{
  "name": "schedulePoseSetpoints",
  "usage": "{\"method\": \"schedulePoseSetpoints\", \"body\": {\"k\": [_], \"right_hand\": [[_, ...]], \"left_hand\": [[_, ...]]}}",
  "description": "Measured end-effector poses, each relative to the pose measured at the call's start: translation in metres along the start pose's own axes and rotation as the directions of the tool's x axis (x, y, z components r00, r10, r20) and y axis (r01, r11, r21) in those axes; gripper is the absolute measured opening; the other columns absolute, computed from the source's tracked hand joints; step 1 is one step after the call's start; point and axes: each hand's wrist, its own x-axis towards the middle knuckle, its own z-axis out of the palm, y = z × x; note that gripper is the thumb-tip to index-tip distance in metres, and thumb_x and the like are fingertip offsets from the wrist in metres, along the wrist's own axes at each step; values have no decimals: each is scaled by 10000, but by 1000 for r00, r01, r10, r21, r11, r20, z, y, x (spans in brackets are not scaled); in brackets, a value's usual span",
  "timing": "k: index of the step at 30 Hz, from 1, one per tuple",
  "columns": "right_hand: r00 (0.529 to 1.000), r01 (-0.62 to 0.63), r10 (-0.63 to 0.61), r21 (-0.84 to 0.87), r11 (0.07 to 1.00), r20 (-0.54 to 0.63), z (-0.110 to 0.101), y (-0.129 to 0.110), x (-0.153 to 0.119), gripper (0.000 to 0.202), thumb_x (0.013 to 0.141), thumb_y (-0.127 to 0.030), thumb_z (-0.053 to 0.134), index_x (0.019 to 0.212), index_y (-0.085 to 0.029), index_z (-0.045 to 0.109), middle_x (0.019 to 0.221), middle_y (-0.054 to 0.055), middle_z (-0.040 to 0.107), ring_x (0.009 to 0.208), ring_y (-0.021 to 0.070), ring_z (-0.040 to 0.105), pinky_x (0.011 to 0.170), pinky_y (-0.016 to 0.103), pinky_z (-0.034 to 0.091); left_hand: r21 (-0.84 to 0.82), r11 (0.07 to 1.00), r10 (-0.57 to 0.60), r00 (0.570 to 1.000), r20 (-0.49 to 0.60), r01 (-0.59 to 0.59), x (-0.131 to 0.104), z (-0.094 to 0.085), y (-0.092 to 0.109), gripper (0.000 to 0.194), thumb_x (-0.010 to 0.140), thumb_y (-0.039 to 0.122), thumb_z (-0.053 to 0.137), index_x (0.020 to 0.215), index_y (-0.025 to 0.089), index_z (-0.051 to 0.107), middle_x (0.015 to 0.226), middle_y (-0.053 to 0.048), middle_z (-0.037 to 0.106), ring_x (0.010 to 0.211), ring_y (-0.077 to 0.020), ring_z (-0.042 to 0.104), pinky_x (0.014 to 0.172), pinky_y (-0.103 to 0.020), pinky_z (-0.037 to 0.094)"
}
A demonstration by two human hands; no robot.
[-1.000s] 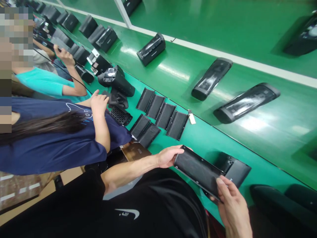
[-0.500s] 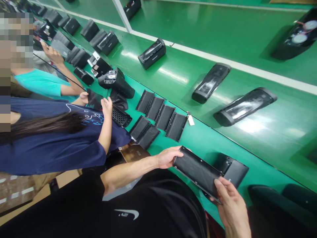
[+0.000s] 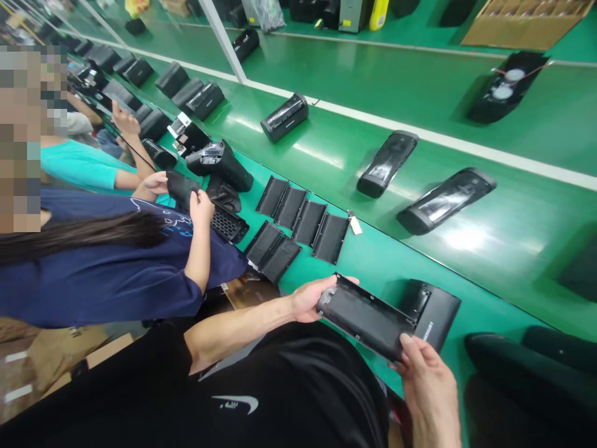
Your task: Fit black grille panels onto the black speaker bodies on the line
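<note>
A long black panel [image 3: 368, 314] with small tabs along its edges is held between my two hands, tilted over the green bench. My left hand [image 3: 310, 300] grips its left end, fingers wrapped round the edge. At the right end, my right hand [image 3: 422, 361] pinches the panel's near corner between thumb and fingers. Just behind that end a black speaker housing [image 3: 438, 311] rests on the bench, partly hidden by the panel. Several similar dark panels [image 3: 310, 222] lie in two rows further left.
Black speakers [image 3: 389, 163] are spread along the green conveyor [image 3: 326, 174] beyond the bench. Dark rounded housings [image 3: 508, 367] stand at the right. On the left, a person in a navy shirt [image 3: 116, 267] handles dark cloth. A white tag [image 3: 355, 224] lies by the panels.
The panel and both my hands have shifted slightly left in the view. Speakers on the conveyor appear further left. The neighbouring person's hands have lifted the dark cloth. The view has tilted up.
</note>
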Motion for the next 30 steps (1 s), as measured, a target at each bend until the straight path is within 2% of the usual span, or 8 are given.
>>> {"method": "schedulePoseSetpoints", "body": {"k": [4,8,12,17,19,21,24,30], "right_hand": [[999,44,-42,72,996,-31,-24,-18,-5,462,578,-461,937,772,-220,593,693,-20,622,612,184,617,580,338,568],[985,156,-153,33,987,-78,-51,-47,-9,412,625,-427,931,744,-217,597,712,-19,637,613,151,588,588,272,515],[968,171,-107,-286,943,227,-30,-61,-7,538,651,-662,871,792,-205,625,685,24,662,562,164,584,574,280,481],[838,194,30,-348,917,544,9,-65,-21,669,677,-789,782,944,-183,681,748,77,709,569,177,593,574,301,490],[872,233,-50,-323,917,487,-5,-69,-30,652,755,-735,763,1104,-186,710,863,88,740,625,174,607,611,301,508],[947,270,-202,-279,922,250,-33,-73,-30,594,773,-675,790,1132,-206,722,942,86,742,682,166,610,620,278,505],[969,235,-248,-265,935,-13,-65,-72,-13,648,645,-645,894,1097,-212,728,960,68,724,746,163,618,612,239,495],[990,-3,29,-190,982,135,-44,-56,23,800,464,-666,945,1035,-158,709,782,31,689,632,144,577,519,225,458]], "left_hand": [[61,983,177,980,-90,-172,-15,6,4,530,905,543,690,1300,189,684,1217,-139,734,950,-281,744,776,-396,596],[204,916,389,886,-252,-345,-22,20,-5,629,819,595,778,1282,181,682,1154,-118,737,949,-268,732,795,-397,598],[219,926,353,911,-211,-308,-10,40,-39,688,775,661,790,1266,189,698,1125,-101,740,906,-228,710,790,-361,574],[151,939,336,920,-203,-310,6,53,-73,614,823,630,758,1229,171,730,1034,-84,759,825,-175,681,776,-291,510],[65,956,293,932,-213,-286,6,53,-74,567,859,602,724,1225,170,732,1028,-85,765,792,-176,682,750,-291,506],[-40,968,235,948,-213,-249,5,51,-69,496,909,553,674,1195,154,744,1062,-99,771,815,-186,697,767,-300,517],[-137,975,148,971,-190,-175,4,50,-59,439,986,484,573,1161,126,758,1014,-101,783,799,-174,703,809,-299,524],[-122,991,49,991,-121,-64,8,44,-45,450,986,480,587,1186,111,750,937,-97,790,751,-176,709,794,-297,520]]}}
